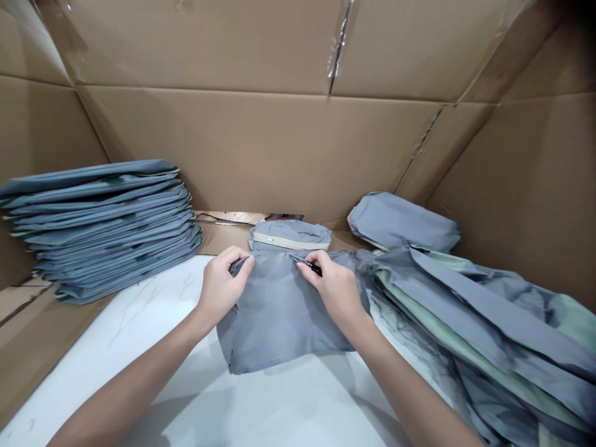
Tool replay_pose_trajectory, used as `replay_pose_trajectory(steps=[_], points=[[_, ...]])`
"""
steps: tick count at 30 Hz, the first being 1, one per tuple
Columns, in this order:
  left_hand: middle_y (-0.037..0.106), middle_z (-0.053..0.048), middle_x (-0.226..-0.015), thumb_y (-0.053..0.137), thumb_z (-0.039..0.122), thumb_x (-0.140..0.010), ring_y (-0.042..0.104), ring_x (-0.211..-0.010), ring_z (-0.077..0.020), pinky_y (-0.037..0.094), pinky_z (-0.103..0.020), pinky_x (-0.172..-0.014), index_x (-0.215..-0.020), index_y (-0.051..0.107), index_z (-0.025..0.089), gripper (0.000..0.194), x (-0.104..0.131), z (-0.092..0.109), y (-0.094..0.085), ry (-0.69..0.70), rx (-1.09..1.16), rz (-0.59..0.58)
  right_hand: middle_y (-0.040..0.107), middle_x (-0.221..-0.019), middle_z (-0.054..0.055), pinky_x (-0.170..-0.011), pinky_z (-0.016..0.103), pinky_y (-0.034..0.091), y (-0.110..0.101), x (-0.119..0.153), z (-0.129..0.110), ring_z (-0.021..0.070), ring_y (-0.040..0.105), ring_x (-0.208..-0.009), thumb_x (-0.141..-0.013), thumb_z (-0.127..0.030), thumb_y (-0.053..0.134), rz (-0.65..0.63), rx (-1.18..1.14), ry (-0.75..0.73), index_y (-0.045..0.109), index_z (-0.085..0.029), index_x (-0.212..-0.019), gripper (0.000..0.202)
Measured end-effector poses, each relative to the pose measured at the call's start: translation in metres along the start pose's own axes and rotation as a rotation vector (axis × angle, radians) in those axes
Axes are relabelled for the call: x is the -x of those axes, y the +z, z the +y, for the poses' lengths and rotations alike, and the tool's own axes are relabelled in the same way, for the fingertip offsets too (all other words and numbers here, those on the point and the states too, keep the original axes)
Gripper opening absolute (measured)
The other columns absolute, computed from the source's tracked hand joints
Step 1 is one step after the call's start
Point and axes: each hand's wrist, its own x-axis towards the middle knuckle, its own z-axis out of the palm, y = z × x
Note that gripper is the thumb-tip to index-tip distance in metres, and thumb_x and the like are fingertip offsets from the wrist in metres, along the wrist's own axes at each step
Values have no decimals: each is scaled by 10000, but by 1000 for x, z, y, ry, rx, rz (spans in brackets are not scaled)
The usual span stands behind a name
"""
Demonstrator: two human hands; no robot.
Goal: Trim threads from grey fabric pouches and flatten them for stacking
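Note:
A grey fabric piece [284, 316] hangs in front of me with its lower edge near the white tabletop. My left hand [226, 279] pinches its upper left corner between thumb and fingers, and a dark fold shows in that grip. Closed round small black thread snips [313, 267] is my right hand [336, 288]. Their metal tip points left at the upper edge of the fabric. Whether the blades are apart is too small to tell. Right behind the fabric lies a folded grey pouch [291, 233] with a pale zipper strip.
A tall stack of folded grey-blue fabric pieces [116, 230] stands at left. On the right lie a heap of grey and pale green fabric [484, 310] and a puffed grey pouch [403, 220]. Cardboard walls [233, 143] enclose the white tabletop [274, 403] at the back and sides.

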Motion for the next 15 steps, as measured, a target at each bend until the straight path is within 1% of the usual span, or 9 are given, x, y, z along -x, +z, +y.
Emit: replay_pose_trajectory(steps=[5, 9, 15], points=[[560, 1, -701, 478, 325, -814, 515, -698, -112, 375, -217, -664, -673, 541, 167, 221, -1, -4, 1, -16, 6, -2, 643, -680, -6, -501, 153, 254, -1, -1, 2, 64, 570, -542, -780, -511, 469, 10, -28, 3, 585, -186, -874, 358], [559, 1, -698, 479, 327, -816, 512, -691, -109, 374, -216, -663, -675, 547, 167, 224, 0, -4, 2, -7, 10, 3, 640, -676, -19, -514, 144, 268, -1, -2, 3, 55, 564, -544, -772, -515, 482, 3, -29, 10, 581, -193, -867, 350], [547, 0, -687, 480, 328, -817, 504, -680, -108, 371, -219, -654, -673, 545, 168, 225, 2, -2, 3, 16, -8, 15, 637, -673, -24, -523, 148, 278, -1, -1, 5, 51, 564, -547, -775, -512, 480, 42, 5, -24, 586, -196, -856, 343]])
